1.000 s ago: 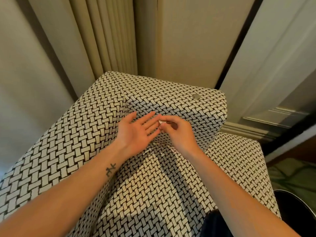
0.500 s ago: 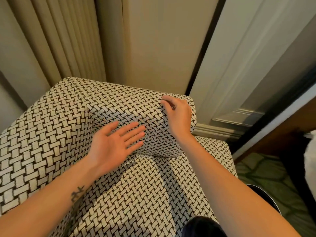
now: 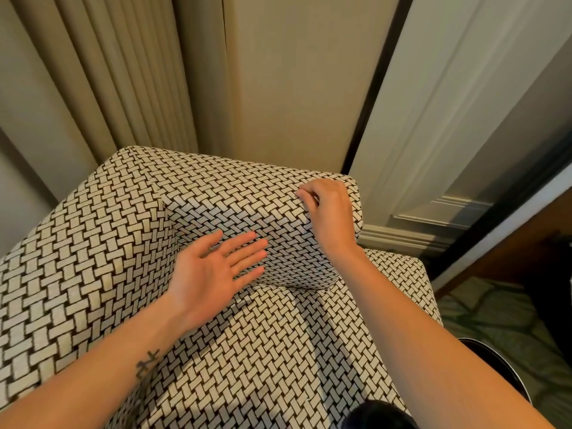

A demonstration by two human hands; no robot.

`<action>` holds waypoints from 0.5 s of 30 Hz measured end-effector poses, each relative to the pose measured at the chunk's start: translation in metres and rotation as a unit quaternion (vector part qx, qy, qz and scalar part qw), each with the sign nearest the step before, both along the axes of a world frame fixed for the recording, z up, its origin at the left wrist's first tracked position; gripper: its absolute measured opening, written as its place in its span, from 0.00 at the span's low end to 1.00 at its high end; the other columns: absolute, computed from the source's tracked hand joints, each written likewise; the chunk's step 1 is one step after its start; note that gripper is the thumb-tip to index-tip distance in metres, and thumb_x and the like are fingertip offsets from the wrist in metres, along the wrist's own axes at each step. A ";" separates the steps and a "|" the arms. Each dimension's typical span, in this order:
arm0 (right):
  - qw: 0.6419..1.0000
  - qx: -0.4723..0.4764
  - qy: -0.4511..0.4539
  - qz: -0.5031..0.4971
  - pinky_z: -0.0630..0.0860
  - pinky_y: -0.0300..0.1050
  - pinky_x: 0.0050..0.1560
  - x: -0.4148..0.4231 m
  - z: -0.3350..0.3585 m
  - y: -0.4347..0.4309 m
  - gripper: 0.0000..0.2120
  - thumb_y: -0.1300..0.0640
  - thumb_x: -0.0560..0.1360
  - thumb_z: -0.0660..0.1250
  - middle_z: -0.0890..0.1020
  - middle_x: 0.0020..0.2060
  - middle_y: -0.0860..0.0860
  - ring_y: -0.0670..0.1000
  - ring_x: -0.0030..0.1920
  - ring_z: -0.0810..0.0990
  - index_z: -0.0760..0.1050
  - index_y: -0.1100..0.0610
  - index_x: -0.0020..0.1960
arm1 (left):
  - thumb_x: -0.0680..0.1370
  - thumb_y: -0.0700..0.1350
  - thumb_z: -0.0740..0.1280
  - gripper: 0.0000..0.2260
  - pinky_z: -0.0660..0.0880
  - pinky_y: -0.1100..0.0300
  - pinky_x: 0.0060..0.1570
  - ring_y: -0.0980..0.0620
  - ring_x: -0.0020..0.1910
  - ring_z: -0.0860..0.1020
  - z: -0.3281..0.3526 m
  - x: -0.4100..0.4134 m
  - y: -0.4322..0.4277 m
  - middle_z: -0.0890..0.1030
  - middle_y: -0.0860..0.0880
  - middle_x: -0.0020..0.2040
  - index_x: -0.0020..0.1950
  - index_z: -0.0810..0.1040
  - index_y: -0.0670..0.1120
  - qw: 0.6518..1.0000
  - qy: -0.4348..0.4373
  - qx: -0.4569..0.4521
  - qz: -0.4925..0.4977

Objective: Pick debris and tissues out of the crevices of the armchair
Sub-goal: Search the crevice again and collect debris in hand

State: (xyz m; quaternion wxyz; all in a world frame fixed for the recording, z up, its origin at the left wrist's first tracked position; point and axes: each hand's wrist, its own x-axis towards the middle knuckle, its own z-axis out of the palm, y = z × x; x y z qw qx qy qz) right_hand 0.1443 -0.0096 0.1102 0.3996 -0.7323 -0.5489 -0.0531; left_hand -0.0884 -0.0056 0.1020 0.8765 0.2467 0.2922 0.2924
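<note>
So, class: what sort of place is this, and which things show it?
Probably a hotel room or furnished sitting room: a black-and-cream basket-weave upholstered armchair, long beige pleated curtains and a white panelled door.

**Armchair check, from my feed**

The armchair [image 3: 247, 360] is covered all over in a cream and dark basket-weave fabric. On my screen the boxy backrest [image 3: 229, 199] sits upright in the middle, and the wide armrest [image 3: 77, 258] runs down the left, butted right against it. The seat [image 3: 309, 351] spreads out flat below, off to the right. The crevice [image 3: 297, 287] where backrest meets seat is a dark, shadowed line, so I can't see into it.
</note>
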 end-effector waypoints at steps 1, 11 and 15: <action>1.000 -0.007 0.001 0.001 0.64 0.35 0.51 0.000 0.001 -0.001 0.07 0.51 0.80 0.68 0.83 0.48 0.44 0.43 0.53 0.70 0.83 0.52 0.52 | 0.83 0.54 0.54 0.25 0.66 0.42 0.74 0.40 0.70 0.77 0.000 0.000 0.000 0.79 0.37 0.68 0.74 0.72 0.39 1.000 0.002 0.000 0.001; 0.999 -0.031 -0.015 -0.019 0.78 0.52 0.45 -0.009 0.004 0.012 0.05 0.64 0.80 0.66 0.79 0.41 0.51 0.53 0.46 0.77 0.77 0.57 0.47 | 0.83 0.51 0.56 0.23 0.68 0.41 0.72 0.39 0.67 0.79 -0.001 0.000 -0.002 0.81 0.37 0.66 0.72 0.73 0.37 0.999 0.035 0.017 0.037; 0.999 -0.044 -0.020 -0.022 0.79 0.51 0.43 -0.015 0.000 0.018 0.13 0.72 0.78 0.62 0.79 0.39 0.51 0.54 0.45 0.78 0.78 0.56 0.52 | 0.82 0.50 0.57 0.23 0.71 0.42 0.70 0.39 0.66 0.80 -0.001 0.001 -0.003 0.81 0.37 0.65 0.71 0.74 0.37 0.998 0.048 0.019 0.044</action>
